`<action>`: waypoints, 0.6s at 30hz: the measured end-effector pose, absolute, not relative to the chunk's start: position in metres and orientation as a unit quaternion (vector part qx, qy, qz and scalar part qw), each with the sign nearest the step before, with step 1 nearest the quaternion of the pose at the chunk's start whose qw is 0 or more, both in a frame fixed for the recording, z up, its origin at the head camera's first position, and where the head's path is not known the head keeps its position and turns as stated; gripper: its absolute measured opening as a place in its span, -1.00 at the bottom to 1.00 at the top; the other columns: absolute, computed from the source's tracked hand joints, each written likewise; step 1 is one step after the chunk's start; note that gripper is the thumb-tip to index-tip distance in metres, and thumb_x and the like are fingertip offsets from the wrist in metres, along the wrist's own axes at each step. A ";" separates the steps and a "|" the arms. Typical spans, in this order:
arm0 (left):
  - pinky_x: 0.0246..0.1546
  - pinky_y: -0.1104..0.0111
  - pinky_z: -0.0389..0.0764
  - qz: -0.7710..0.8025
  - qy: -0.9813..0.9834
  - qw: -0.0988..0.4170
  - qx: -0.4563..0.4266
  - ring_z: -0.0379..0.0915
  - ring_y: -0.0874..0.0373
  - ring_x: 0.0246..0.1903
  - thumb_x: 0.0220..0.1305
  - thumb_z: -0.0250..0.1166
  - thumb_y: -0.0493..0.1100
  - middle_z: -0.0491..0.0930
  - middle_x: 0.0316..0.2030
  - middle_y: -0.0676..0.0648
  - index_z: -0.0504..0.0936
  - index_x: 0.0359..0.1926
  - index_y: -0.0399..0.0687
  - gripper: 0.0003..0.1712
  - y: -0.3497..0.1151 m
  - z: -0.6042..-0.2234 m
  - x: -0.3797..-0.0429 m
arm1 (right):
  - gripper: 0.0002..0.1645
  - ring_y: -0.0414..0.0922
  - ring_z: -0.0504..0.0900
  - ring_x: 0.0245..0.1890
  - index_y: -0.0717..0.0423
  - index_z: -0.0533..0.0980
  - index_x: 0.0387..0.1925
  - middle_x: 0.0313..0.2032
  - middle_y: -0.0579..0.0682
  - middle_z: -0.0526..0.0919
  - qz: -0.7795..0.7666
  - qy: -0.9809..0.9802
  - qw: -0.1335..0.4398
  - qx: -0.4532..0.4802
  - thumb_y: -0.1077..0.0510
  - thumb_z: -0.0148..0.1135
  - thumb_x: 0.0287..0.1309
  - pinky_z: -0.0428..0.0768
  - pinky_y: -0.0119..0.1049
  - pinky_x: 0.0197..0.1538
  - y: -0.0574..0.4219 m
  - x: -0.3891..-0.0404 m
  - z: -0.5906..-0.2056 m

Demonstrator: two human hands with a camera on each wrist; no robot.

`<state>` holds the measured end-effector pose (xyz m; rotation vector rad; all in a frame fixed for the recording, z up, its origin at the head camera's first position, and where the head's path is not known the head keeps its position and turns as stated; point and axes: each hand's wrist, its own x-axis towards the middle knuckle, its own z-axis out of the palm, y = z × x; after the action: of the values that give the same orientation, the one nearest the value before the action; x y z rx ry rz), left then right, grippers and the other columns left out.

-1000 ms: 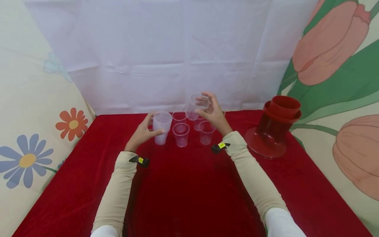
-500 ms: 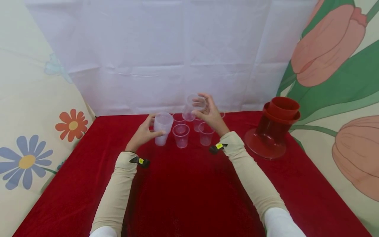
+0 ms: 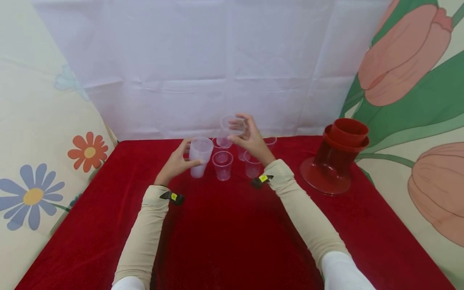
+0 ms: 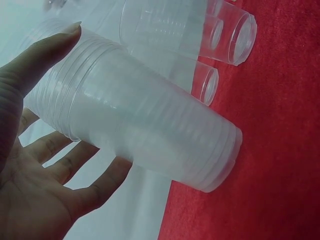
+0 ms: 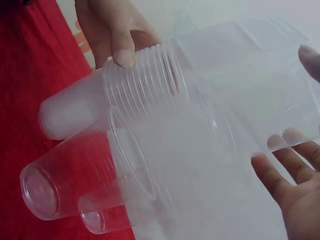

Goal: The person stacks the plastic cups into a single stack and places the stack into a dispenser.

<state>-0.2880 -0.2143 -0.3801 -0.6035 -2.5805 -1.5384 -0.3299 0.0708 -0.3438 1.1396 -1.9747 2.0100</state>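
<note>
In the head view my left hand (image 3: 175, 163) grips a stack of nested clear plastic cups (image 3: 199, 159) at the left end of the cup group. The left wrist view shows the thumb over the stacked rims and the fingers beneath. My right hand (image 3: 251, 141) holds a single clear plastic cup (image 3: 225, 129) between thumb and fingers, raised above the back of the group. Standing below are a front cup (image 3: 222, 167), a right-hand cup (image 3: 251, 167) and other cups behind, partly hidden by the right hand and the raised cup.
A red cylindrical holder (image 3: 335, 161) with a wide round base stands on the right side of the red cloth-covered table (image 3: 232, 233). White sheeting (image 3: 181, 60) hangs behind the table, and flower-patterned cloth (image 3: 43, 121) hangs at both sides.
My right hand has moved left with the single cup, from above the right back cups toward the left back cup. The left hand and its stack have stayed nearly still.
</note>
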 end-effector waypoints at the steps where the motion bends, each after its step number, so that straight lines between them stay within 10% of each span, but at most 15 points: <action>1: 0.09 -0.14 0.54 -0.503 -0.841 0.037 -0.196 0.38 -0.24 0.16 0.19 0.44 -0.28 0.37 0.20 -0.35 0.19 0.42 -0.16 -0.14 -0.213 -0.377 -0.285 | -0.11 0.30 0.37 0.29 0.29 0.02 0.44 0.31 0.38 0.32 0.661 -0.648 0.049 0.375 0.43 0.28 0.22 0.56 -0.09 0.17 0.069 -0.329 -0.343; 18: 0.07 -0.09 0.57 -0.507 -0.838 0.040 -0.196 0.40 -0.12 0.15 0.15 0.51 -0.11 0.40 0.20 -0.20 0.22 0.42 0.09 -0.10 -0.221 -0.395 -0.300 | -0.17 0.38 0.33 0.28 0.38 0.03 0.39 0.28 0.40 0.33 0.664 -0.638 0.046 0.387 0.50 0.23 0.20 0.57 -0.18 0.11 0.052 -0.305 -0.321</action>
<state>-0.2998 -0.2213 -0.3947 -0.5990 -2.5680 -1.5537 -0.3055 0.0515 -0.3206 1.1802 -1.9474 2.0275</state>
